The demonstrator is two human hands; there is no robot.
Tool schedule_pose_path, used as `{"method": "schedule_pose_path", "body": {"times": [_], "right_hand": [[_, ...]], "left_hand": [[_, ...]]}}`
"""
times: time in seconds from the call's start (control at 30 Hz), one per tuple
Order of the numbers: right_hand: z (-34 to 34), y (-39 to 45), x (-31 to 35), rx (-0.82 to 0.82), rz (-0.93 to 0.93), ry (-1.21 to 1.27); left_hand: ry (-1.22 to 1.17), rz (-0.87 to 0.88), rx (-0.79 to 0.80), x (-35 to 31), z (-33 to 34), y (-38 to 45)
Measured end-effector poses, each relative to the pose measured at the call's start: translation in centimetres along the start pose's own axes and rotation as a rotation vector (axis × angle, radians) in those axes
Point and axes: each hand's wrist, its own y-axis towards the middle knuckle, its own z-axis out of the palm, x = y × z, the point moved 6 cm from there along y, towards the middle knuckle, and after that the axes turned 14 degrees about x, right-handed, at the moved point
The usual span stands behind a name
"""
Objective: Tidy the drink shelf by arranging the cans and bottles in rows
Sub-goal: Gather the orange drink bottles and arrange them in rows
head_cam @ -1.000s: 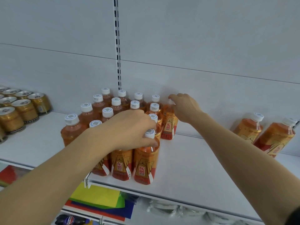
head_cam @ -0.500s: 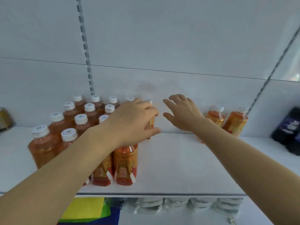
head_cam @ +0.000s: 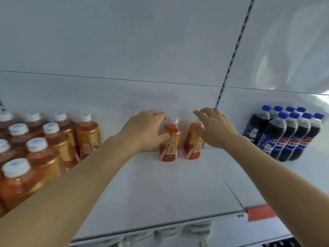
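Two orange tea bottles stand side by side at the back of the white shelf [head_cam: 178, 189]. My left hand [head_cam: 144, 129] is on the left tea bottle [head_cam: 170, 141], thumb on its front and fingers curved past its shoulder beside the white cap. My right hand [head_cam: 215, 129] is spread in front of the right tea bottle [head_cam: 192, 145], covering its cap; whether it touches is unclear. A tidy block of matching tea bottles [head_cam: 44, 139] fills the shelf's left end.
A shrink-wrapped pack of dark cola bottles [head_cam: 288, 134] with blue caps stands at the right against the back wall. A red price tag [head_cam: 260, 213] sits on the shelf's front edge. Wrapped packs lie on the shelf below [head_cam: 160, 236].
The view swung right. Both hands left the bottle block and reached to the two separate bottles; my left hand now holds the left one, and the cola pack came into view.
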Motion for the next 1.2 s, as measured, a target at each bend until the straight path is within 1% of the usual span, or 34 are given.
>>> {"method": "schedule_pose_path", "body": {"times": [0.1,0.23,0.27,0.33,0.5,0.6,0.73,0.83,0.93,1.1,1.2], "right_hand": [[1.1,1.6,-2.5,0.080,-0.042,0.030],[3.0,3.7,-3.6,0.259,-0.136,0.036],[3.4,4.0,-3.7,0.279,-0.151,0.032],[4.2,4.7,-4.0,0.268,-0.168,0.058],[5.3,5.0,-4.6,0.263,-0.192,0.196],[4.4,4.3,-4.3,0.236,-0.241,0.174],[3.4,2.7,-1.4,0.220,-0.326,0.142],[3.3,1.7,1.9,0.218,-0.376,0.192],[3.4,1.0,5.8,0.201,-0.419,0.231],[3.0,-0.5,12.0,0.160,-0.469,0.284],[2.7,-1.7,15.5,0.153,-0.482,0.321]], "left_hand": [[-0.041,-0.076,0.012,-0.4,1.9,4.2],[-0.040,-0.167,0.062,-0.6,4.3,7.9],[-0.039,-0.176,0.073,-0.7,4.8,8.6],[-0.038,-0.182,0.077,-0.8,5.3,9.8],[-0.048,-0.196,0.006,-1.2,5.0,10.9],[-0.037,-0.217,0.006,-0.7,4.4,9.8],[0.004,-0.296,0.068,0.8,2.4,5.8],[0.067,-0.351,0.160,2.3,0.8,2.5],[0.107,-0.388,0.211,4.4,-0.2,-0.6],[0.182,-0.437,0.227,9.1,-1.7,-4.5],[0.197,-0.425,0.230,11.4,-2.0,-5.5]]}}
